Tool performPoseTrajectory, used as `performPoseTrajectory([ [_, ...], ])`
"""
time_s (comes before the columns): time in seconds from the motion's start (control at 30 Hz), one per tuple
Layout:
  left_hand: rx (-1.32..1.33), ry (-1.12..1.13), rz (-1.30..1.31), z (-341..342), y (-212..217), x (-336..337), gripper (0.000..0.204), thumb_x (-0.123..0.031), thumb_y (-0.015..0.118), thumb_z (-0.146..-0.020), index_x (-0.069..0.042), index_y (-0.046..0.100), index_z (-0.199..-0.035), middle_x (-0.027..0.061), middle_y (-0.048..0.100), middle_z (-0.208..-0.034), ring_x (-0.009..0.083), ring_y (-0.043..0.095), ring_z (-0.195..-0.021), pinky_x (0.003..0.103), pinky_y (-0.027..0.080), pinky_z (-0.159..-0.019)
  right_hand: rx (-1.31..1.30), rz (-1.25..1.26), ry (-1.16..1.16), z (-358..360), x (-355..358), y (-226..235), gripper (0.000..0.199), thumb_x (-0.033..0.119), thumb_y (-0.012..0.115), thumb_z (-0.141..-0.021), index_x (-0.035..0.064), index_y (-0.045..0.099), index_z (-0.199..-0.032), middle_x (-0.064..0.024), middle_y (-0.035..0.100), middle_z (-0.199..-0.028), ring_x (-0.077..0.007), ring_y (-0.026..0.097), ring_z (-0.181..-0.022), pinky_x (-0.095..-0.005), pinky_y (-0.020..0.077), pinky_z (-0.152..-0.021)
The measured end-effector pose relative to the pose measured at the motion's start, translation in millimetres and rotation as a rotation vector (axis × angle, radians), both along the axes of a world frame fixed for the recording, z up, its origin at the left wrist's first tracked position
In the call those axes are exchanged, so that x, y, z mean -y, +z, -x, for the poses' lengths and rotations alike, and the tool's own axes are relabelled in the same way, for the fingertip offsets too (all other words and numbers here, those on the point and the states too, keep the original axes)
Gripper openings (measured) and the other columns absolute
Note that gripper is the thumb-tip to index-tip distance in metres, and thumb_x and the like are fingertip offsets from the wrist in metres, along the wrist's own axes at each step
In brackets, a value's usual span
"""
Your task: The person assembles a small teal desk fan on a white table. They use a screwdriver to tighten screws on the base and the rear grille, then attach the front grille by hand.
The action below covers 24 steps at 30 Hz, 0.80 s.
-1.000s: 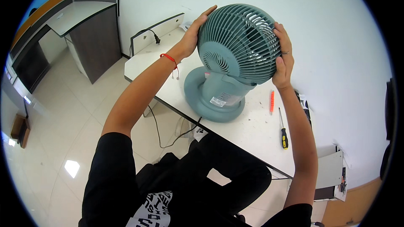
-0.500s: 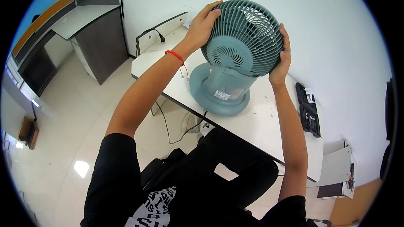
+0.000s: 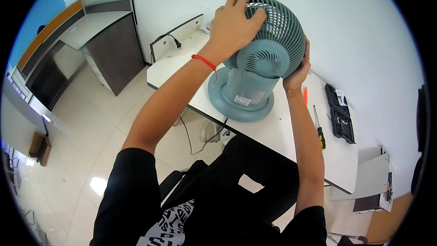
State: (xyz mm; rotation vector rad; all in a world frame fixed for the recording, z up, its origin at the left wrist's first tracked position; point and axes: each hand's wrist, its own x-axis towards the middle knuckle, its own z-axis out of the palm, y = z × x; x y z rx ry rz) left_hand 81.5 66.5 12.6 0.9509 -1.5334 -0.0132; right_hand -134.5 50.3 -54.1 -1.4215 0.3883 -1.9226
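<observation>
White wall is filling the upper right of frame. Glossy pale tile floor is running down the left, catching a light glare at lower left. Dark cabinet with an orange-trimmed counter is sitting upper left. White table is crossing centre.

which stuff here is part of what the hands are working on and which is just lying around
In hand: fan, gripped by left hand and right hand.
Lying about: screwdriver, black tool case, orange tool, wall cable.
</observation>
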Motion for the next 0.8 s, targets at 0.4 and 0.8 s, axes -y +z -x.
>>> performPoseTrajectory([
  [0.4,0.186,0.266,-0.009,31,13,-21,0.066,-0.051,0.061,-0.086,-0.012,0.059,-0.139,0.0150,0.052,-0.147,0.0483,0.046,-0.133,0.071,0.039,-0.098,0.378,-0.205,0.183,0,12,-17,0.061,0.014,0.027,-0.093,0.0017,0.043,-0.151,-0.0143,0.053,-0.147,-0.0265,0.054,-0.133,-0.0395,0.0433,-0.112],
  [0.8,0.122,0.157,-0.034,16,9,-21,0.068,-0.061,0.061,-0.087,-0.015,0.060,-0.137,0.0139,0.052,-0.147,0.0484,0.046,-0.132,0.062,0.041,-0.104,0.256,-0.130,0.118,-7,3,-14,0.063,0.030,0.030,-0.097,0.0052,0.039,-0.154,-0.0128,0.049,-0.152,-0.0268,0.048,-0.138,-0.0405,0.0365,-0.117],
])
